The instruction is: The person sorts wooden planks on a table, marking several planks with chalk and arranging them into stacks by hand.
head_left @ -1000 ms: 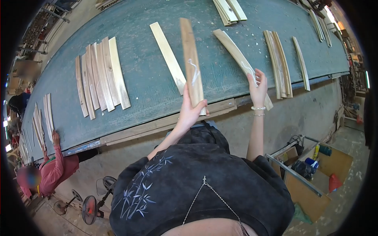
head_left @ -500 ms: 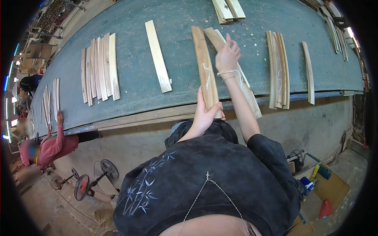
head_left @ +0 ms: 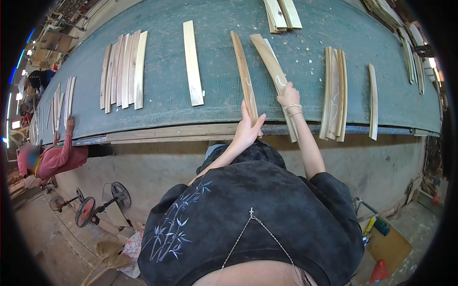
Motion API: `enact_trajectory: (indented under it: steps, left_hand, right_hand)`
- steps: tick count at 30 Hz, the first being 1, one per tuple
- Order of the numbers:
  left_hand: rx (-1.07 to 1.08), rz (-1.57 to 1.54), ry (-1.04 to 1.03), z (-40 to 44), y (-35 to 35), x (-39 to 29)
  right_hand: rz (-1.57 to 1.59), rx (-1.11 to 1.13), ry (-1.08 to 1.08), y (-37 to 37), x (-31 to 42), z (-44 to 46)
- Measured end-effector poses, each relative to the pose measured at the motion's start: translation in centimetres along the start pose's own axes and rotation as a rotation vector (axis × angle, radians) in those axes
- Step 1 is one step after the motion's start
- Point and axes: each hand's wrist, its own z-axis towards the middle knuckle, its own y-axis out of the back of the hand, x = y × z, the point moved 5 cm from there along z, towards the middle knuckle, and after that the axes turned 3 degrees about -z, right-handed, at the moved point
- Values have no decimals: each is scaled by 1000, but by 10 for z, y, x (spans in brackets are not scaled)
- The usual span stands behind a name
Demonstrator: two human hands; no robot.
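My left hand (head_left: 248,129) is around the near end of a brown wooden slat (head_left: 244,71), its thumb and fingers on either side. The slat bears a white squiggle and slants away over the green table (head_left: 162,86). Just to the right, my right hand (head_left: 289,97) grips the side of a paler slat (head_left: 268,59), also marked in white. Another slat lies partly beneath that one, and their near ends stick out past the table edge. A single pale slat (head_left: 192,62) lies left of my left hand.
Several slats (head_left: 125,71) lie side by side at the left, more (head_left: 336,95) at the right, beside a lone slat (head_left: 373,102). A short stack (head_left: 282,15) is at the far side. A co-worker in pink (head_left: 62,157) touches slats at the far left. Fans (head_left: 98,205) stand below.
The brown slat has tilted lower and turned narrower in view, with my left hand at its end. My right hand has come back toward me and closed on the paler slat.
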Motion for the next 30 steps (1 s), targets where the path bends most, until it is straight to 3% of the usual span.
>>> enact_trajectory:
  steps: [2, 4, 6, 8, 14, 16, 18, 19, 21, 24, 28, 30]
  left_hand:
    - [-29, 118, -82, 1, 3, 1]
    - [32, 245, 27, -4, 3, -9]
    - [3, 470, -111, -1, 1, -3]
    - [112, 750, 97, -1, 8, -18]
    - [190, 898, 8, 11, 20, -13]
    - [210, 923, 89, 31, 29, -9]
    - [-54, 858, -152, 57, 43, -8]
    - [-51, 857, -150, 71, 43, -16]
    - [-150, 593, 16, 94, 38, -25]
    - [-103, 671, 100, 110, 28, -21]
    - [-65, 545, 10, 103, 41, -11]
    - [-272, 409, -189, 101, 61, 5]
  right_hand:
    - [163, 120, 86, -2, 6, 7]
    - [1051, 615, 24, -18, 37, -5]
    - [1391, 700, -3, -21, 73, -13]
    - [1487, 870, -73, -37, 89, -11]
    - [1785, 1158, -129, -49, 108, -28]
    - [1795, 1102, -63, -53, 106, -27]
    - [1577, 856, -99, -56, 93, -19]
    - [1559, 803, -96, -66, 89, -13]
    - [1575, 809, -100, -82, 80, -16]
    - [1520, 756, -103, -93, 69, -26]
    - [1561, 781, -83, -102, 65, -24]
    - [1480, 786, -74, -75, 86, -28]
